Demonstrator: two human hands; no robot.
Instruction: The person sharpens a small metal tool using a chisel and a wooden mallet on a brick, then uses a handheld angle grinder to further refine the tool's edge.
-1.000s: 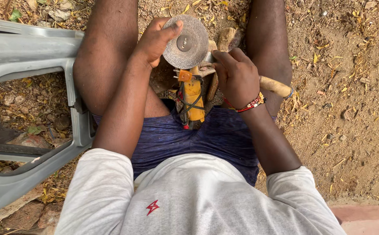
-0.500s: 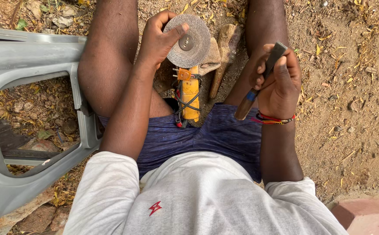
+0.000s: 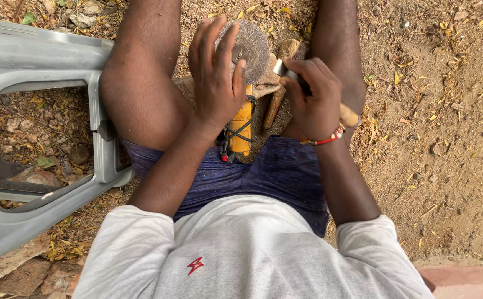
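A yellow angle grinder lies on the ground between my bare legs, its round grey disc facing up. My left hand is laid over the disc, fingers gripping its left rim. My right hand is closed around a dark metal tool, whose shiny tip sits right beside the disc's right edge. A red beaded band circles my right wrist.
A wooden-handled hammer lies on the dirt just right of the grinder. Another wooden handle pokes out past my right wrist. A large grey moulded panel with an opening rests against my left leg. Dry leaves and stones litter the sandy ground.
My right hand, which had lifted away to the right with the dark tool, has come back down to the disc's edge. My left hand has slid further over the disc.
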